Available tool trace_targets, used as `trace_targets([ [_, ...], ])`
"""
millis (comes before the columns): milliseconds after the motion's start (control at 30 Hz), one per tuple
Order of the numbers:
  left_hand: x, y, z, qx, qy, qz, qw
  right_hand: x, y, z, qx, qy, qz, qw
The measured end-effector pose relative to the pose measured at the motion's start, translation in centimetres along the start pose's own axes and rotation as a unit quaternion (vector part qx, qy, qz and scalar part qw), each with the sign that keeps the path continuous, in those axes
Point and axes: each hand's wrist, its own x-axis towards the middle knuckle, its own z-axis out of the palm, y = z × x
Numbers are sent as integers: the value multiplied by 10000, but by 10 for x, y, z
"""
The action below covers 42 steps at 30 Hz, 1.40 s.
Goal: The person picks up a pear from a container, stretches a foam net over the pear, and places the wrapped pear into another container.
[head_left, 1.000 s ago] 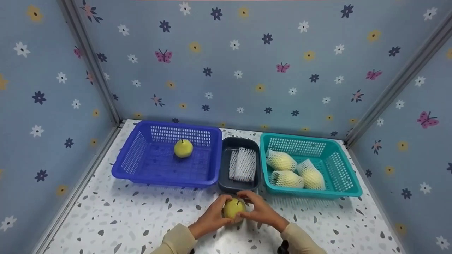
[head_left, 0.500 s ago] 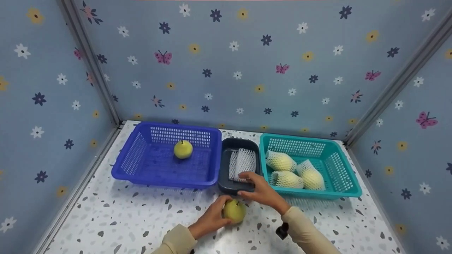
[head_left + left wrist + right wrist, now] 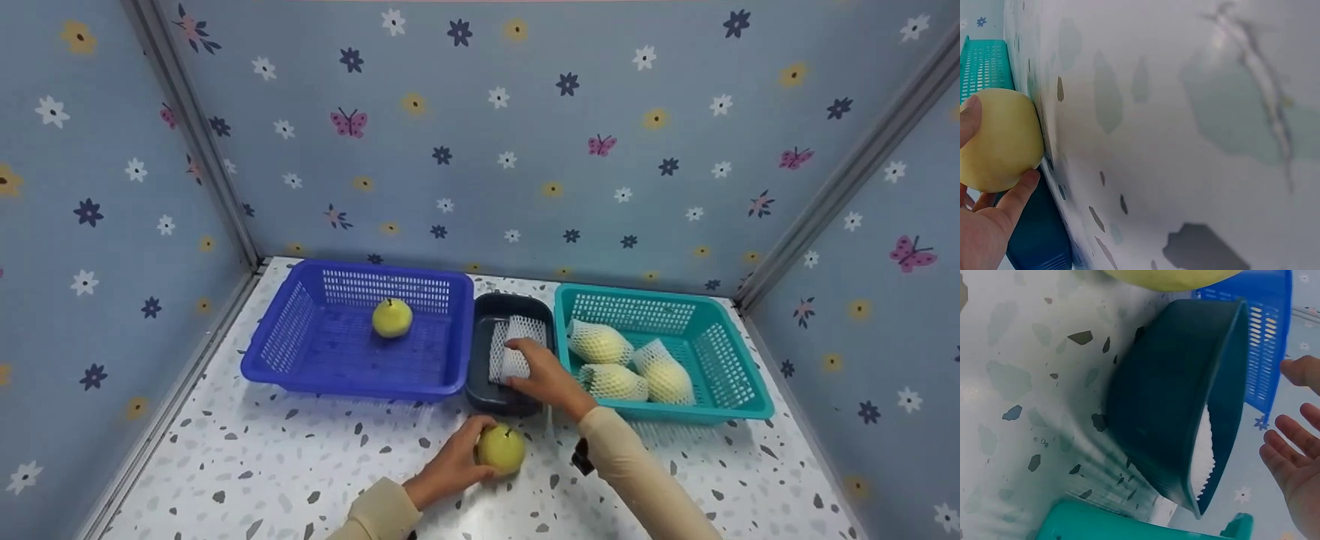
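On the speckled tabletop sits a yellow-green pear (image 3: 502,449), its stem up. My left hand (image 3: 452,463) holds it from the left, thumb and fingers curled around its side; the left wrist view also has the pear (image 3: 1002,140) between thumb and fingers. My right hand (image 3: 547,377) is over the dark tray (image 3: 480,397), its fingers near the white foam net sleeves (image 3: 517,364) lying inside. In the right wrist view the right hand (image 3: 1300,450) has thumb and fingers apart with nothing between them, and a sleeve (image 3: 1203,455) shows inside the tray.
A blue basket (image 3: 352,386) at the left holds one bare pear (image 3: 392,318). At the right, a teal basket (image 3: 739,409) holds three pears in foam nets (image 3: 601,343). Flower-patterned panels (image 3: 510,135) enclose the back and sides.
My right hand has let go of the pear and moved up and forward over the dark tray. My left hand has stayed on the pear.
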Motion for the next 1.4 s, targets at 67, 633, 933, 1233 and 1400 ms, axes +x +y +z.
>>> trace_targets([
  [67, 0, 0, 0, 0, 15, -27, 10000, 3, 3, 5, -158, -25, 114, 9998],
  [633, 0, -1, 0, 166, 98, 167, 9997, 13, 26, 40, -2609, 47, -9, 9653],
  [933, -2, -2, 0, 115, 104, 181, 9997, 13, 29, 51, -2812, 265, 132, 9592],
  [1233, -2, -4, 2, 154, 217, 347, 9990, 12, 25, 47, -2935, 545, 295, 9540],
  [1400, -2, -4, 2, 98, 223, 280, 9993, 15, 19, 41, -2825, 1015, 427, 9529],
])
